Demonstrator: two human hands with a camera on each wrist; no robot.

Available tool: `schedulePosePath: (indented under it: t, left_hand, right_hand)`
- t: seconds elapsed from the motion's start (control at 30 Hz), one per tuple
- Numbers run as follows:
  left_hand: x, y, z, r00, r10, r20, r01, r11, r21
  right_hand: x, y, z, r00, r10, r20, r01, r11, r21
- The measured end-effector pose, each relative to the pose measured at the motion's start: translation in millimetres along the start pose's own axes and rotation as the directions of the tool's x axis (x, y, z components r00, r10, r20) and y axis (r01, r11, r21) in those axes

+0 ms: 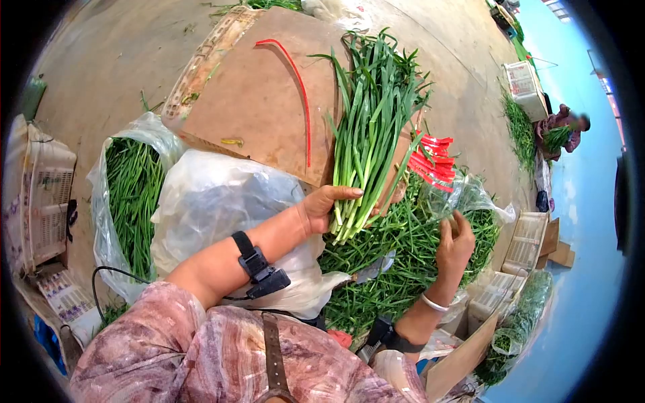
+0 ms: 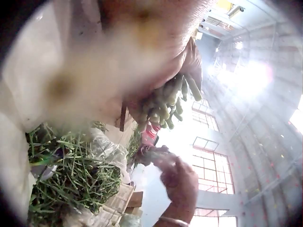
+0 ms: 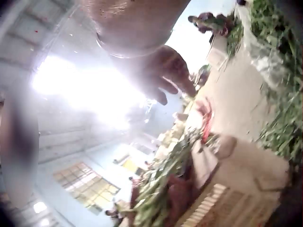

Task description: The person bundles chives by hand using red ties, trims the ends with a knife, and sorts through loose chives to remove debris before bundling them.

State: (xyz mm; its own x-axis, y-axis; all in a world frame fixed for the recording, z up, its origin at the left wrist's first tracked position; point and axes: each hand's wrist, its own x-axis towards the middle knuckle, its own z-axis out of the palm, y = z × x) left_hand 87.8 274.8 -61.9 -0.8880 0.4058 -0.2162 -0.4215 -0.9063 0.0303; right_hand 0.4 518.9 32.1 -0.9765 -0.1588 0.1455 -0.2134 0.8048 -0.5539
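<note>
My left hand (image 1: 328, 205) grips the pale stalk ends of a bunch of garlic chives (image 1: 376, 114), thumb laid across them. The long flat green leaves stretch away over the brown board (image 1: 228, 101). Seen from the left wrist, the cut stalk ends (image 2: 165, 106) poke out below the palm. My right hand (image 1: 455, 245) hovers over a heap of loose greens (image 1: 416, 258), fingers loosely bent and nothing visible between them. The right wrist view shows that hand (image 3: 158, 71) with its fingers hanging apart. Red strips (image 1: 433, 161) lie bundled beyond it, and a single red strip (image 1: 295, 80) curves across the board.
Left of me stands a clear bag of greens (image 1: 134, 195), beside white plastic sheeting (image 1: 222, 195). Crates (image 1: 50, 201) line the left side; another crate (image 1: 527, 242) stands on the right. Another person (image 1: 561, 131) holds greens near the blue wall.
</note>
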Motion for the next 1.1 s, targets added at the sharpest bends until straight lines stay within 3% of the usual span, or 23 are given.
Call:
schedulePosePath:
  t: [0.03,0.07,0.17,0.2,0.27,0.33,0.47,0.57,0.73,0.8,0.83,0.87,0.93,1.1]
  left_hand:
    - [2.7,0.2,-9.5,0.998,-0.030,0.063,0.030,1.000,-0.007]
    - [2.1,-1.1,-9.8,0.997,-0.036,0.062,0.036,0.999,-0.007]
    - [3.9,-1.4,-10.0,0.994,-0.019,0.109,0.020,1.000,-0.006]
    - [4.5,-1.3,-11.7,0.994,-0.016,0.112,0.017,1.000,-0.006]
    - [5.0,-1.1,-16.2,0.988,-0.035,0.150,0.041,0.998,-0.038]
    - [6.5,-4.2,-18.3,0.988,-0.007,0.157,0.011,1.000,-0.027]
    - [5.8,-3.9,-8.5,0.989,0.051,0.141,-0.065,0.993,0.095]
    - [5.4,-7.3,-7.3,0.996,0.065,0.054,-0.073,0.986,0.147]
    - [5.2,-7.0,-7.4,0.997,0.076,0.030,-0.081,0.967,0.242]
    - [6.3,-5.8,-6.6,0.997,0.072,0.019,-0.074,0.961,0.268]
    - [6.4,-5.6,-6.7,0.999,0.040,0.025,-0.044,0.981,0.190]
    - [6.2,-5.6,-6.9,0.999,0.008,0.032,-0.011,0.994,0.111]
    - [5.2,-5.8,-5.5,0.999,0.015,0.037,-0.020,0.992,0.121]
    - [2.4,-4.6,9.0,0.992,0.019,0.126,-0.031,0.996,0.088]
  right_hand:
    - [1.2,-35.9,0.4,0.997,0.033,0.073,-0.050,0.967,0.249]
    - [2.5,-64.9,5.3,0.993,-0.042,0.111,-0.004,0.920,0.391]
    - [12.0,-110.4,33.1,0.919,-0.261,0.295,0.092,0.871,0.483]
    - [12.5,-126.0,39.2,0.882,-0.221,0.416,0.001,0.884,0.467]
    - [18.5,-132.4,68.1,0.866,-0.320,0.385,0.225,0.936,0.272]
    - [22.3,-139.9,86.5,0.853,-0.274,0.444,0.354,0.929,-0.108]
    - [33.1,-133.1,98.5,0.861,-0.221,0.458,0.326,0.931,-0.163]
    - [31.8,-128.7,101.2,0.908,-0.179,0.378,0.303,0.904,-0.300]
    - [29.7,-124.2,101.6,0.903,-0.190,0.386,0.323,0.892,-0.317]
    - [27.0,-106.9,105.2,0.944,-0.230,0.237,0.263,0.957,-0.121]
    - [25.8,-101.0,105.7,0.951,-0.245,0.188,0.243,0.969,0.036]
    - [26.0,-96.3,103.3,0.951,-0.244,0.188,0.242,0.970,0.035]
    - [24.3,-99.2,93.7,0.951,-0.054,0.305,-0.086,0.900,0.427]
    - [27.0,-88.5,95.7,0.959,-0.084,0.270,-0.060,0.873,0.484]
